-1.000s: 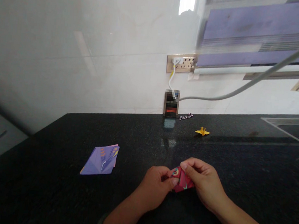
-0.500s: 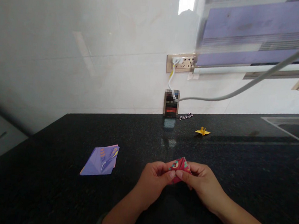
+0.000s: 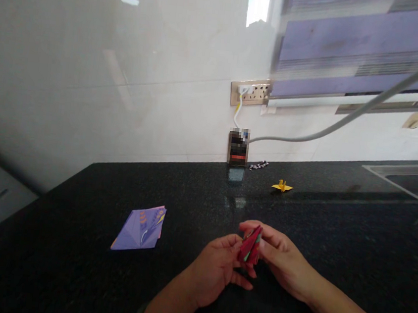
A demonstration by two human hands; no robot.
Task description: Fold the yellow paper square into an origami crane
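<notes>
A small red patterned piece of folded paper point(image 3: 251, 245) is held between my two hands above the dark counter. My left hand point(image 3: 216, 264) grips its left edge with the thumb and index finger, while its lower fingers reach out beneath. On the other side, my right hand point(image 3: 282, 256) pinches the right edge, its fingers partly behind the paper. Several creased layers of the paper show, with green bits among the red. To the left lie purple folded sheets point(image 3: 137, 231) with a pink edge behind. A yellow origami crane point(image 3: 282, 186) stands farther back.
The black speckled counter point(image 3: 70, 271) runs to a tiled wall point(image 3: 161, 111). A dark blurred box point(image 3: 238, 149) leans there below a socket panel point(image 3: 251, 92), with a beaded strand point(image 3: 259, 165) beside it. A grey cable point(image 3: 355, 114) arcs right, above a sink point(image 3: 408, 180).
The red paper has been turned from a wide, flat view to a narrower, upright one showing its layered folds. My right fingers have risen over its top; my left fingers have spread below.
</notes>
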